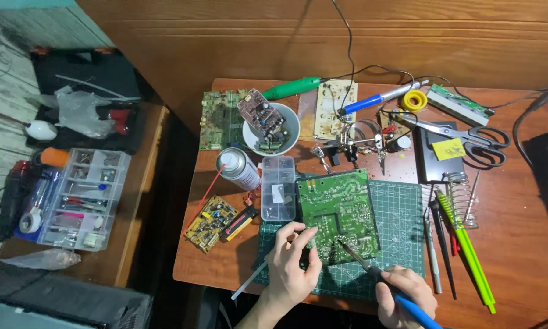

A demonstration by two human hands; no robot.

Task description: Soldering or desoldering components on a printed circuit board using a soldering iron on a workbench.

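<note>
Here, in the head view, I see my left hand (292, 262) low in the middle of the frame. Its fingers curl and pinch the bottom left corner of a green circuit board (338, 214), and a thin white strip (248, 281) sticks out from under this hand toward the lower left. My right hand (405, 295) is at the bottom, right of the middle. Its fingers are wrapped tight around the blue handle of a soldering iron (371, 268). The thin metal tip points up and left and sits on the lower part of the board, just right of my left fingers.

The board is flat and square, with lots of tiny silver dots. It lies on a green cutting mat (402, 213) with a white grid, on a brown wooden table (518, 244).

Just left of the board is a small clear plastic box (277, 187) with little parts in its sections. Above it, a round white bowl (271, 130) holds small circuit boards. A silver spray can (238, 168) lies beside the box. Far left in the frame, a bigger clear organizer box (82, 198) holds many small bits. At the upper right are scissors (469, 139) with black handles.
</note>
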